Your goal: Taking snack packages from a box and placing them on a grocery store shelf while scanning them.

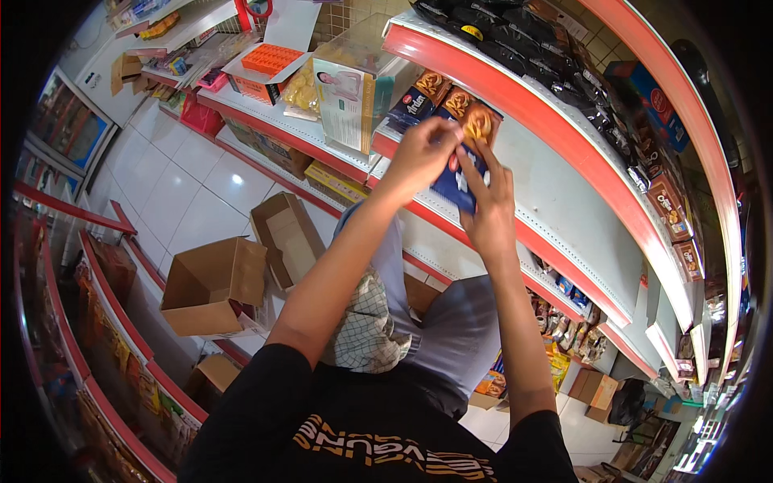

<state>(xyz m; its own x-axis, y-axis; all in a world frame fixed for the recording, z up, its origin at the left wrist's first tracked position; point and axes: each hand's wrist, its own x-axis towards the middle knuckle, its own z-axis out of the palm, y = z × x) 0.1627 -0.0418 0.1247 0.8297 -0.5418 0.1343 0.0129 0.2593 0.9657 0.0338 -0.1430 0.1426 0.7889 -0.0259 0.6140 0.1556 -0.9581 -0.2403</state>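
Note:
A dark blue snack packet [452,186] with a picture of brown twisted biscuits is between my two hands, above the front edge of a white metal shelf [555,223] with a red rim. My left hand [427,151] is at its upper left part, thumb and fingertips pinched together on it. My right hand [492,193] lies against the packet's right side with its fingers spread along it; the thumb is partly hidden. Just behind, similar blue packets [416,102] stand at the shelf's left end. A checked cloth [371,326] lies over my lap.
Two open cardboard boxes, a larger one [211,281] and a narrower one [288,238], stand on the tiled floor at left. A clear plastic display box [347,99] adjoins the packets. Black packets [525,48] fill the shelf above. Red-edged shelves [109,290] run along the left.

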